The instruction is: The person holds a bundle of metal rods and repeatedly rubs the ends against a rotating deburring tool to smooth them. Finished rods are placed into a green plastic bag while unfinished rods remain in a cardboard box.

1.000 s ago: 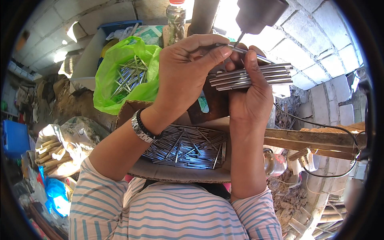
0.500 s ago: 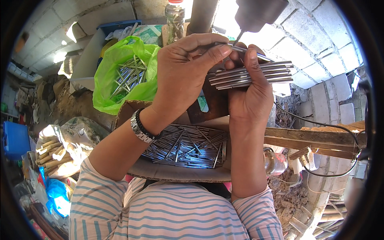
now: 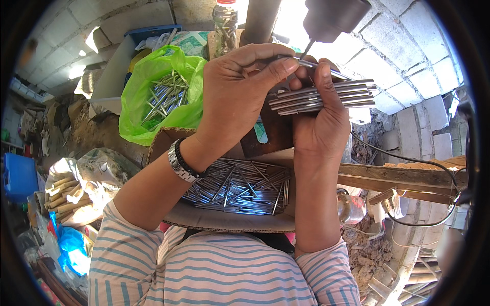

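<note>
Between the thumb and fingers of my left hand (image 3: 245, 81) is one end of a single thin metal rod (image 3: 308, 63). Its other end reaches over toward my right hand (image 3: 321, 117), whose thumb clamps a bundle of similar metal rods (image 3: 352, 94). Directly above the single rod, the drill bit (image 3: 307, 48) of a dark drill (image 3: 334, 20) points down at it; whether the tip touches the rod I cannot tell. Below my wrists, a cardboard box (image 3: 229, 223) on my lap holds many loose metal rods (image 3: 240, 186).
A bright green plastic bag (image 3: 133, 115) with more rods stands left of my left hand. Behind are a red-capped jar (image 3: 225, 28) and a dark metal post (image 3: 259, 23). A wooden beam (image 3: 403, 178) and a black cable (image 3: 403, 154) run along the right, before a block wall (image 3: 403, 51).
Both hands and the rods have shifted very slightly to the right in the picture, as has the drill. The grip on the single rod and the bundle looks the same.
</note>
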{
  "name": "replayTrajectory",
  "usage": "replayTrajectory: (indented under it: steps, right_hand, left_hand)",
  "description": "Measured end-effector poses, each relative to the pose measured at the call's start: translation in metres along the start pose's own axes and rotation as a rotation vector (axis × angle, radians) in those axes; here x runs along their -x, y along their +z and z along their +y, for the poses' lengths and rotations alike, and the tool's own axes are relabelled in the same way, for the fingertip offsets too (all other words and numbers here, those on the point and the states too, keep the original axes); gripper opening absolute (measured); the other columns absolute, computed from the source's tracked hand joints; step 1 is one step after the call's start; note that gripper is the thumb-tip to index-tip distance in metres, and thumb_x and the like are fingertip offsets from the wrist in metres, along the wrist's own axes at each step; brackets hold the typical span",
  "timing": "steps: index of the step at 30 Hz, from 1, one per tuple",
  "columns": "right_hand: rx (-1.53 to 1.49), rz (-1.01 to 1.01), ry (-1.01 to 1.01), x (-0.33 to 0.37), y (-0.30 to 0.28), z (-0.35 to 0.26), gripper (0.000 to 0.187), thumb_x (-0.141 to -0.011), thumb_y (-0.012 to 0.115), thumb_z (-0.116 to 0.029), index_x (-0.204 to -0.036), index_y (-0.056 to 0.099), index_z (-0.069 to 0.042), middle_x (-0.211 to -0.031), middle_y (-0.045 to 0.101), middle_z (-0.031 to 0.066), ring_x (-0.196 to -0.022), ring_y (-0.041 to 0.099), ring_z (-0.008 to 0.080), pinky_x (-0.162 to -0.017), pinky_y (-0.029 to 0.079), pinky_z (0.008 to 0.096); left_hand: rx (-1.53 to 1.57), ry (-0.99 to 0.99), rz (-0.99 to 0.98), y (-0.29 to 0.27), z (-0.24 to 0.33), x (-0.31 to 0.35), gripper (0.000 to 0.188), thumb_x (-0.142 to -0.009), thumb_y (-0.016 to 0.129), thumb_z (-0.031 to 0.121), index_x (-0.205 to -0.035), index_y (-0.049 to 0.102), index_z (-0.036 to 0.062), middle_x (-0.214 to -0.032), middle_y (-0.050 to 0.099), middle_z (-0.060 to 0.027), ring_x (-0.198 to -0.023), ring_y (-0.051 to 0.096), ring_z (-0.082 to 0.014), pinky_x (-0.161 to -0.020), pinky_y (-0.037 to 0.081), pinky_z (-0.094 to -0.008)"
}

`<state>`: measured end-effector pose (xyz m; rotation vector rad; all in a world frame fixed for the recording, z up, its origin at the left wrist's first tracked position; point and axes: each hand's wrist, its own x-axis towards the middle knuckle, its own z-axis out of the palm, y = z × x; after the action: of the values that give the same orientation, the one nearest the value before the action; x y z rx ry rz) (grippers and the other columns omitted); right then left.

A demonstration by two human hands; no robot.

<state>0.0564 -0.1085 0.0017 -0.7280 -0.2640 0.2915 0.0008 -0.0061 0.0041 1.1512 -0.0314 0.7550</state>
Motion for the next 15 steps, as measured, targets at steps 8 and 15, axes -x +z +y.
replayTrajectory:
  steps: [8, 15]
  right_hand:
    - [0.020, 0.020, -0.024, 0.0016, 0.0043, -0.0014, 0.031, -0.080, 0.071, -0.010, -0.104, 0.055, 0.002, -0.084, 0.064, 0.0137, -0.071, 0.060, 0.0209, -0.066, 0.050, 0.0305]
    - [0.014, 0.014, -0.029, 0.0021, 0.0055, -0.0019, 0.033, -0.080, 0.071, -0.010, -0.105, 0.055, 0.002, -0.085, 0.064, 0.0138, -0.072, 0.059, 0.0204, -0.065, 0.049, 0.0296]
  left_hand:
    - [-0.013, 0.026, -0.003, -0.0004, 0.0011, -0.0002, 0.014, -0.085, 0.063, -0.001, -0.098, 0.064, -0.0062, -0.085, 0.067, -0.0106, -0.077, 0.066, -0.0134, -0.066, 0.057, -0.0234]
    - [-0.030, 0.053, -0.009, -0.0005, 0.0006, -0.0011, 0.014, -0.085, 0.062, -0.001, -0.098, 0.064, -0.0060, -0.086, 0.067, -0.0100, -0.080, 0.066, -0.0139, -0.066, 0.058, -0.0239]
